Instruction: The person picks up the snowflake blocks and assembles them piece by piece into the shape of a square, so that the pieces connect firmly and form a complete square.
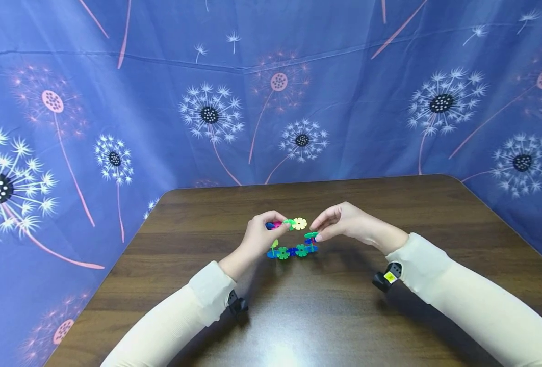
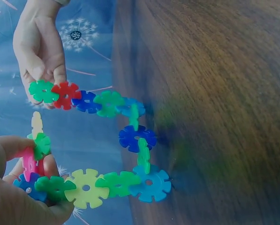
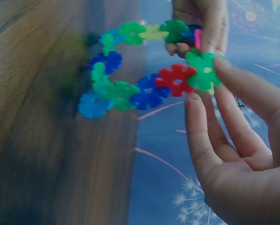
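A chain of interlocking flower-shaped plastic discs (image 2: 87, 188) in green, blue, yellow, red and pink bends into an open loop between both hands. My left hand (image 1: 256, 235) pinches the chain around its pink disc (image 2: 29, 161) and the green disc (image 2: 42, 146) beside it. Past these, a pale yellow disc (image 1: 300, 223) forms one free end. The other end is a green disc (image 3: 203, 70), held between the thumb and fingers of my right hand (image 1: 351, 224), with a red disc (image 3: 176, 80) joined to it. A gap separates the two ends in the head view.
A dark wooden table (image 1: 188, 224) lies under the hands. Behind it hangs a blue cloth (image 1: 344, 97) printed with dandelions. Each wrist carries a small black camera, such as the one on the right wrist (image 1: 382, 281).
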The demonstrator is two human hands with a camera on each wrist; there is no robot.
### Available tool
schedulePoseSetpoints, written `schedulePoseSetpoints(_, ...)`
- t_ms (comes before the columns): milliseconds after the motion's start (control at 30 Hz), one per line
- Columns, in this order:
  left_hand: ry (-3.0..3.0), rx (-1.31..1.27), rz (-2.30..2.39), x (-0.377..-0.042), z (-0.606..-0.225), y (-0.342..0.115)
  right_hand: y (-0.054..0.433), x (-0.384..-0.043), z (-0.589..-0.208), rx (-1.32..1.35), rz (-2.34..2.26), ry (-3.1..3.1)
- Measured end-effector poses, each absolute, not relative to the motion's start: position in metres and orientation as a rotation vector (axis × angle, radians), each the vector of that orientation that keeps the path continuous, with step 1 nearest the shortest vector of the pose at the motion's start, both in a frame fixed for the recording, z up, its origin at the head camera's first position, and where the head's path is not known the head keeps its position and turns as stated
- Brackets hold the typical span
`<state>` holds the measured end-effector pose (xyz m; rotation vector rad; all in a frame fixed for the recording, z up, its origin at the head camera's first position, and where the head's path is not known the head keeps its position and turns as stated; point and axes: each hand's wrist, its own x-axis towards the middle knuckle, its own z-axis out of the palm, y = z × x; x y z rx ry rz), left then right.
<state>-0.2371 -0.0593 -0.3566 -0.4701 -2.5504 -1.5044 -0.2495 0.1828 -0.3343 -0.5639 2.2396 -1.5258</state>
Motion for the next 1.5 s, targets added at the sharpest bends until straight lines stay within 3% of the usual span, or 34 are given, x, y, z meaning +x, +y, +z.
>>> schedulePoseSetpoints(533,-2.569,-0.471,-1.513,-0.2376,-0.356,-0.0606,0.184,-0.2559,-0.3417,-0.394,-1.662,2.353)
schedulePoseSetpoints(1500,-2.599,-0.503,-1.528,-0.238,-0.3555,-0.0525,0.1783,-0.2539,-0.3443,-0.438,-1.703,2.433)
